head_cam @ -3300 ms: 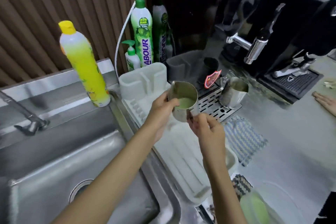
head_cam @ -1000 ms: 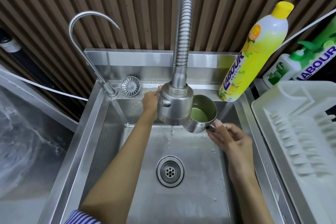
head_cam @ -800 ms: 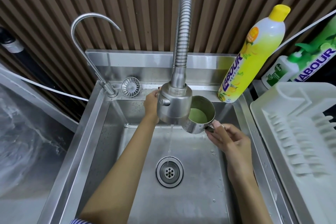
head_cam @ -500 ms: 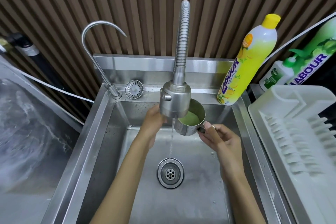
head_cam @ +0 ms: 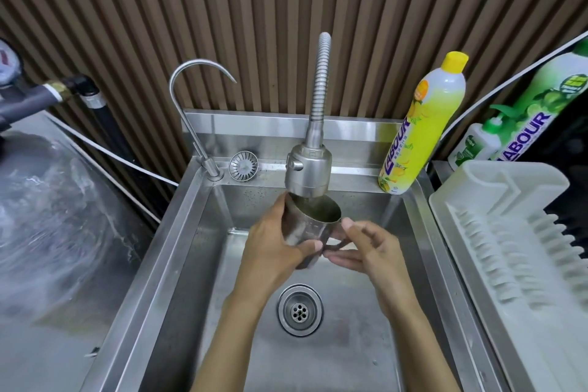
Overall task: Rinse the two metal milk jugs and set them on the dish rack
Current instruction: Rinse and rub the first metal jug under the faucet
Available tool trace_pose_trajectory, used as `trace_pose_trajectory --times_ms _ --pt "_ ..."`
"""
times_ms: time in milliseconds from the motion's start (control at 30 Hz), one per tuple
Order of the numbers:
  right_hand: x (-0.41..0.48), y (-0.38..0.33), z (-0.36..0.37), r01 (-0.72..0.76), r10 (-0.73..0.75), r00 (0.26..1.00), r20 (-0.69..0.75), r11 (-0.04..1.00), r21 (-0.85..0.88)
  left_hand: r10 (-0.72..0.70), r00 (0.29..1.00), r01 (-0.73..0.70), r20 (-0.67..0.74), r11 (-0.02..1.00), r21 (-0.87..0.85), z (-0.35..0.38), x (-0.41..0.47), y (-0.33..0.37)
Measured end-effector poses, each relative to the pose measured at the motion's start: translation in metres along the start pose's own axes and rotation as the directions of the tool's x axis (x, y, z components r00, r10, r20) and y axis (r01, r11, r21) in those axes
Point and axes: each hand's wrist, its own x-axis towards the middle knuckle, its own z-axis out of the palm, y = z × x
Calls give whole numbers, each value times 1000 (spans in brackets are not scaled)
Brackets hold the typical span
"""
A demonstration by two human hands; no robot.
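Note:
One metal milk jug is held upright over the steel sink, directly under the flexible tap's spray head. My left hand wraps round the jug's body from the left. My right hand pinches the handle on the jug's right side. The spray head hides the far part of the jug's rim. The white dish rack stands to the right of the sink. The second jug is out of view.
A drain sits in the sink floor below my hands. A thin curved tap and a small strainer stand at the back left. A yellow detergent bottle and green bottles stand at the back right.
My left hand left the tap's rear and now grips the jug body. The jug moved left, right under the spray head. Its green liquid no longer shows.

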Motion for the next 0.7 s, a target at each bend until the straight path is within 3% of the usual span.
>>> trace_pose_trajectory --times_ms 100,167,300,333,400,467,533,600,700 --pt "1 -11 0 28 -39 999 -35 965 -262 -147 988 151 47 983 -108 12 -3 -7" --pt "1 -18 0 86 -122 992 -42 868 -490 -216 972 229 90 955 -190 23 -2 -13" --pt "0 -24 -1 185 -272 962 -28 722 -666 -204 977 211 65 873 -439 46 2 -23" --pt "0 -22 -2 199 -280 960 -22 735 -648 -189 982 173 15 859 -482 50 3 -24" --pt "3 -14 -2 198 -228 974 -13 872 -447 -142 984 68 -105 854 -516 52 4 -22" --pt "8 -1 2 122 -120 991 55 991 -47 -60 968 -53 -243 899 -434 50 6 -21" --pt "10 11 9 6 -45 990 137 963 269 34 935 -137 -353 953 -272 45 4 -19" --pt "9 16 15 -66 -5 985 174 914 401 141 899 -199 -415 975 -99 39 1 -19" --pt "7 16 19 -78 17 985 172 930 360 215 882 -202 -420 976 75 24 -8 -17"
